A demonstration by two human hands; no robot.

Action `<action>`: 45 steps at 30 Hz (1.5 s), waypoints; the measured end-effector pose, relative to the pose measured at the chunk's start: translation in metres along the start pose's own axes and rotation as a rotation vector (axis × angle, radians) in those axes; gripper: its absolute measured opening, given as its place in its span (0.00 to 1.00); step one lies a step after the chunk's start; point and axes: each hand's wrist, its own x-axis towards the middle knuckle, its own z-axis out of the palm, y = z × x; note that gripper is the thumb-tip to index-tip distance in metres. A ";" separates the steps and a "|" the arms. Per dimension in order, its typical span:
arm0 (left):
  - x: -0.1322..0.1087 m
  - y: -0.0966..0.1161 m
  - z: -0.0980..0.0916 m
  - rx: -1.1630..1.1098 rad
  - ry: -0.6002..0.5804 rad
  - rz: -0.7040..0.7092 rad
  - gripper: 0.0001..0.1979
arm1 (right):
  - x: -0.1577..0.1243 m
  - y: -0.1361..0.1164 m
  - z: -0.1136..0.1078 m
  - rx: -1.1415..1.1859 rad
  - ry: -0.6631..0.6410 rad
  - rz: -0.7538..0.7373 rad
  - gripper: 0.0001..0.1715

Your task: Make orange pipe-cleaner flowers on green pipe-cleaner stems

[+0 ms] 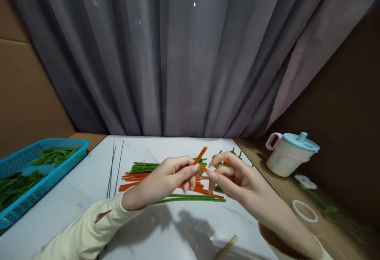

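Over the middle of the white marbled table, my left hand (178, 173) pinches a bent orange pipe cleaner (200, 155) between thumb and fingers. One end sticks up above the thumb, and the other points toward my right hand (228, 174). The right thumb and index finger close on that lower end. Beneath and behind my hands lie orange pipe cleaners (130, 178) and a tied bundle of green pipe cleaners (144, 167). Loose green stems (204, 198) lie nearer to me. Past my right hand, small green and orange pieces (233, 153) are partly hidden.
A blue basket (44, 196) of green fuzzy pieces stands at the left, beside thin dark wires (118, 169). At the right are a lidded jug (289, 155), a white object (305, 182) and a white ring (304, 211). A wooden stick (227, 248) lies at the front.
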 end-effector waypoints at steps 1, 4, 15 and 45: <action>-0.001 0.001 0.000 -0.022 -0.034 -0.004 0.14 | 0.001 0.001 0.000 0.000 0.013 -0.005 0.17; -0.002 0.003 -0.001 -0.065 -0.094 -0.012 0.11 | 0.003 0.000 -0.001 -0.020 0.041 -0.014 0.20; -0.005 -0.005 0.005 0.028 -0.003 -0.026 0.18 | 0.002 0.002 0.002 -0.119 0.015 -0.045 0.15; -0.010 0.001 0.011 0.146 0.131 0.118 0.12 | 0.003 0.004 0.011 0.177 0.008 0.084 0.20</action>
